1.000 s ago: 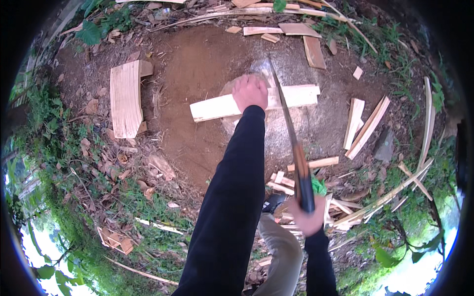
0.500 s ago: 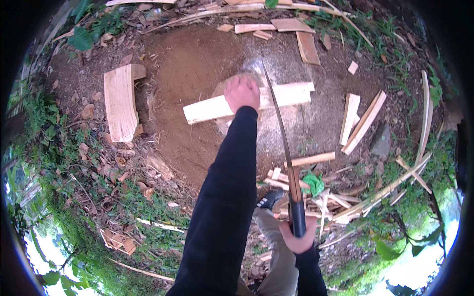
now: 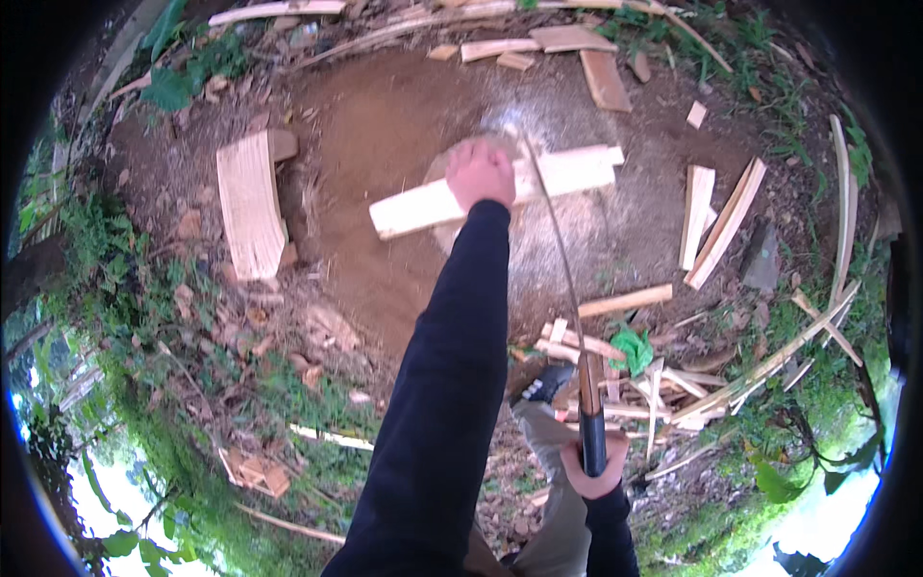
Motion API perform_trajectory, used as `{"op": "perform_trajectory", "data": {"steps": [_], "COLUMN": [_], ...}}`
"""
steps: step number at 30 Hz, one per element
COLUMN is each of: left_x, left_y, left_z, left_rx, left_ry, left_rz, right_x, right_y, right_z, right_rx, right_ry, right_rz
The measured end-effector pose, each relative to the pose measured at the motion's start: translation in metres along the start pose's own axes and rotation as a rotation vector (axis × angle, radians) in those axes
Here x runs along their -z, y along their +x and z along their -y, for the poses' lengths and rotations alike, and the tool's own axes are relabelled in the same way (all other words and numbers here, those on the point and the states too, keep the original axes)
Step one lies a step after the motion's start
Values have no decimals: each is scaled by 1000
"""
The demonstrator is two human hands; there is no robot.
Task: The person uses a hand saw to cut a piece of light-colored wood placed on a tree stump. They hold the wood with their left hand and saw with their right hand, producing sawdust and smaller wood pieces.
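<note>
A pale sawn board (image 3: 418,210) lies slantwise across a low round stump (image 3: 437,171). My left hand (image 3: 481,173) is closed over the middle of the board, pressing it down. In my right hand (image 3: 594,471) is the black handle of a handsaw (image 3: 562,260), gripped low near my knee. The long thin blade points away from me, seen nearly edge-on, and crosses the board just right of my left hand. Where the blade meets the wood, the depth of any cut is too small to tell. Light sawdust (image 3: 548,245) covers the soil around the stump.
A small wooden bench-like piece (image 3: 250,204) stands at the left. Two offcuts (image 3: 721,231) lie to the right. Near my foot is a pile of wood strips (image 3: 687,385) with a green plastic bag (image 3: 632,351). More boards (image 3: 604,82) lie at the far side.
My right hand has drawn the handsaw back toward me and slightly right. The left hand still holds the board; the whole view has shifted a little.
</note>
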State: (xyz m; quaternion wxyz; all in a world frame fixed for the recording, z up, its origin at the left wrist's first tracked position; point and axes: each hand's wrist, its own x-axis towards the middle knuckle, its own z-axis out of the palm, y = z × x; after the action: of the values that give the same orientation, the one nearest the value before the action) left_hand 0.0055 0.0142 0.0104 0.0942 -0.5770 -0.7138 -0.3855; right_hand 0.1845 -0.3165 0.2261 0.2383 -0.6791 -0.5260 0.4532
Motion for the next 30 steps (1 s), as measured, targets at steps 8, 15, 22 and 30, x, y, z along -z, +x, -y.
{"op": "perform_trajectory", "data": {"steps": [8, 15, 22, 30], "left_x": [2, 7, 6, 6], "left_y": [-16, -9, -13, -7], "left_z": [4, 2, -9, -8], "left_rx": [96, 129, 111, 150], "left_ry": [40, 106, -19, 60], "left_rz": [185, 330, 222, 381], "right_x": [-29, 25, -40, 3], "right_y": [156, 3, 152, 38], "right_z": [45, 63, 30, 51], "right_rx": [-43, -137, -43, -126], "right_ry": [182, 113, 197, 81], "right_rz": [-79, 71, -168, 33]}}
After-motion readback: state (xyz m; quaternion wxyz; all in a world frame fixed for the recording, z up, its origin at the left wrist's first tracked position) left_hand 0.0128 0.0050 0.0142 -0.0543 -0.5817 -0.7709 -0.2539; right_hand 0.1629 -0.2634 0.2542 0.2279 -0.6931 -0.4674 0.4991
